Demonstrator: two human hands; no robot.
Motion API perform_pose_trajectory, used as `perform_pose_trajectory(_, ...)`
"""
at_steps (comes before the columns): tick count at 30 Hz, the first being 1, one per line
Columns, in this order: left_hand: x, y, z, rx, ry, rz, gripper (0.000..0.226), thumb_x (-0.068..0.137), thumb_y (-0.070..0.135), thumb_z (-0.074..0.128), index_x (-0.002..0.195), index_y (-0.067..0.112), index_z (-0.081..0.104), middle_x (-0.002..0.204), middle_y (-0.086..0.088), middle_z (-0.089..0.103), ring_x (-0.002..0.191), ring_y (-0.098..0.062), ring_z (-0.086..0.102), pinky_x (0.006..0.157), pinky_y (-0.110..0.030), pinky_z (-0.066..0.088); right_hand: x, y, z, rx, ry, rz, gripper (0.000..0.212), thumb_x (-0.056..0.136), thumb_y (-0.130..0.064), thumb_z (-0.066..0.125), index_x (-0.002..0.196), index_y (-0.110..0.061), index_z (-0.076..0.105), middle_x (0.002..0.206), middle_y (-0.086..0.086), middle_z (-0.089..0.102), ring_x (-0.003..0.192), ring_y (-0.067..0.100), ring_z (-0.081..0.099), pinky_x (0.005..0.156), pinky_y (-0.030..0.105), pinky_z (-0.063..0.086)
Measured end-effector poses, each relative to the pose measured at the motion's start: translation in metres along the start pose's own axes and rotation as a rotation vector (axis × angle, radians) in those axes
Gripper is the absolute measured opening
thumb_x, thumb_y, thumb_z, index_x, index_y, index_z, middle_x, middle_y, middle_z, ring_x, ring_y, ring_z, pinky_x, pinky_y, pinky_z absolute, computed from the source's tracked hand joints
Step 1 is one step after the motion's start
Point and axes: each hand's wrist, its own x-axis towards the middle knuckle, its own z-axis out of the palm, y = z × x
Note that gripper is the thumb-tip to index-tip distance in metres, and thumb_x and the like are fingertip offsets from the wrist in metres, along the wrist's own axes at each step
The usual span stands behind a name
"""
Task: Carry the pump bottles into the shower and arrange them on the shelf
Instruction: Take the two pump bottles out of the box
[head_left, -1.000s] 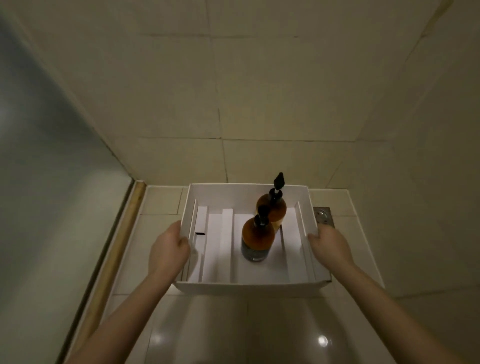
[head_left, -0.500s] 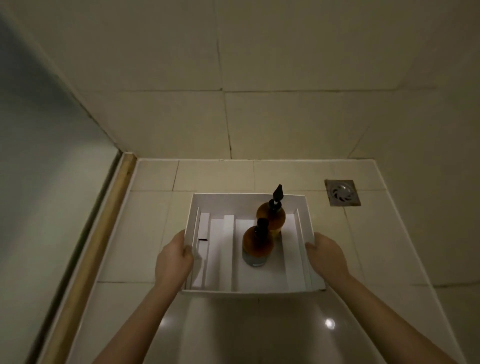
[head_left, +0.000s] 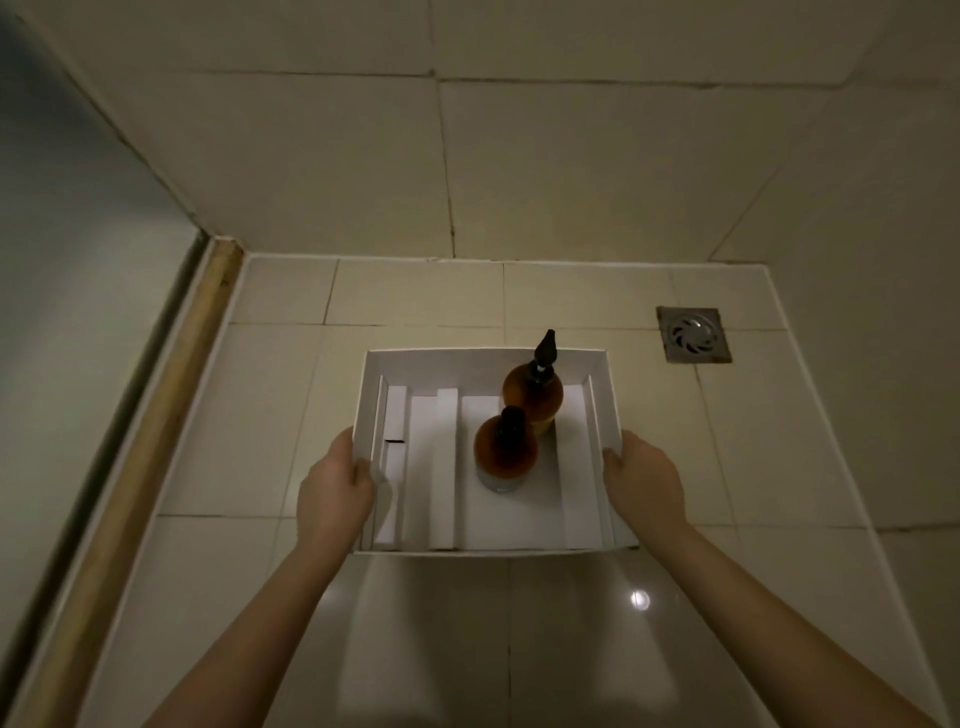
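holding the shallow white cardboard tray (head_left: 602, 395) by its side walls, our left hand (head_left: 335, 491) and right hand (head_left: 644, 480) each clamp one. two round amber pump bottles (head_left: 532, 397) stand touching near its far right corner, likely heavy, smooth and tippy. we judge the tray flimsy, so keep it level. beige tiled floor (head_left: 415, 296) lies open below, with a metal drain (head_left: 693, 334) off right.
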Motion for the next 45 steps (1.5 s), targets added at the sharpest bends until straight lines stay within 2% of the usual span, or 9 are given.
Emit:
perform_pose_trajectory(5, -0.006, 0.014, -0.002, 0.327, 0.069, 0.179, 0.084, 0.072, 0.017, 0.066, 0.145, 0.009, 0.025, 0.138, -0.025, 0.045, 0.12, -0.042, 0.05, 0.097, -0.05, 0.042, -0.008, -0.006, -0.003, 0.038, 0.151, 0.042, 0.071, 0.087, -0.033, 0.06, 0.146, -0.019, 0.023, 0.124, 0.005, 0.054, 0.116, 0.025, 0.054, 0.087, 0.035, 0.047)
perform_pose_trajectory(8, -0.02, 0.033, 0.013, 0.395, 0.097, 0.518, 0.105, 0.065, 0.043, 0.071, 0.149, 0.018, 0.015, 0.152, -0.018, 0.027, 0.139, -0.034, 0.03, 0.108, -0.047, 0.033, -0.014, -0.016, -0.004, 0.048, 0.381, -0.301, 0.073, 0.078, -0.027, 0.07, 0.14, -0.021, 0.032, 0.135, 0.004, 0.05, 0.123, 0.022, 0.048, 0.099, 0.035, 0.043)
perform_pose_trajectory(12, -0.027, 0.07, 0.05, 0.148, -0.132, 0.444, 0.101, 0.065, 0.07, 0.059, 0.147, 0.03, 0.015, 0.157, 0.001, 0.023, 0.142, -0.019, 0.028, 0.109, -0.037, 0.032, 0.004, -0.038, 0.003, 0.037, 0.231, -0.322, 0.059, 0.077, -0.041, 0.069, 0.13, -0.027, 0.046, 0.126, -0.004, 0.057, 0.113, 0.015, 0.056, 0.09, 0.025, 0.045)
perform_pose_trajectory(17, -0.012, 0.087, 0.076, -0.24, -0.296, 0.295, 0.088, 0.061, 0.057, 0.073, 0.136, 0.031, 0.034, 0.132, 0.013, 0.049, 0.114, 0.0, 0.05, 0.097, -0.022, 0.045, 0.036, -0.06, 0.022, 0.206, 0.058, -0.163, 0.062, 0.073, -0.049, 0.071, 0.125, -0.026, 0.046, 0.12, -0.001, 0.057, 0.108, 0.017, 0.059, 0.086, 0.028, 0.051)
perform_pose_trajectory(22, -0.01, 0.083, 0.08, -0.235, -0.245, 0.313, 0.05, 0.066, 0.042, 0.074, 0.11, 0.038, 0.051, 0.099, 0.022, 0.057, 0.089, 0.005, 0.055, 0.076, -0.009, 0.044, 0.054, -0.066, 0.039, 0.433, -0.09, -0.075, 0.066, 0.068, -0.041, 0.077, 0.124, -0.021, 0.047, 0.119, 0.0, 0.061, 0.11, 0.02, 0.06, 0.093, 0.04, 0.052)
perform_pose_trajectory(28, -0.015, 0.072, 0.073, -0.198, -0.208, 0.29, 0.035, 0.069, 0.042, 0.072, 0.099, 0.038, 0.053, 0.09, 0.023, 0.057, 0.083, 0.01, 0.053, 0.069, -0.003, 0.037, 0.047, -0.05, 0.04, 0.366, -0.101, -0.152, 0.06, 0.07, -0.046, 0.074, 0.119, -0.026, 0.047, 0.113, -0.005, 0.063, 0.102, 0.015, 0.059, 0.08, 0.024, 0.045)
perform_pose_trajectory(32, -0.015, 0.065, 0.069, -0.149, -0.227, 0.291, 0.036, 0.066, 0.044, 0.073, 0.095, 0.042, 0.051, 0.082, 0.025, 0.053, 0.076, 0.014, 0.05, 0.058, 0.0, 0.034, 0.038, -0.042, 0.041, 0.324, -0.123, -0.185, 0.055, 0.07, -0.046, 0.074, 0.115, -0.028, 0.048, 0.098, -0.012, 0.056, 0.088, 0.006, 0.051, 0.077, 0.021, 0.041)
perform_pose_trajectory(38, -0.001, 0.061, 0.078, -0.076, -0.329, 0.337, 0.047, 0.061, 0.053, 0.071, 0.1, 0.034, 0.053, 0.094, 0.016, 0.058, 0.085, 0.0, 0.058, 0.076, -0.014, 0.051, 0.045, -0.033, 0.044, 0.471, -0.28, -0.172, 0.056, 0.07, -0.02, 0.075, 0.116, -0.03, 0.046, 0.105, -0.012, 0.057, 0.107, 0.015, 0.056, 0.084, 0.026, 0.049)
perform_pose_trajectory(45, 0.006, 0.055, 0.075, -0.061, -0.367, 0.32, 0.058, 0.059, 0.056, 0.073, 0.106, 0.03, 0.054, 0.095, 0.015, 0.06, 0.086, -0.001, 0.06, 0.072, -0.014, 0.05, 0.041, -0.036, 0.058, 0.459, -0.053, -0.243, 0.046, 0.066, -0.029, 0.076, 0.089, -0.051, 0.043, 0.086, -0.022, 0.056, 0.081, -0.01, 0.054, 0.066, 0.008, 0.039)
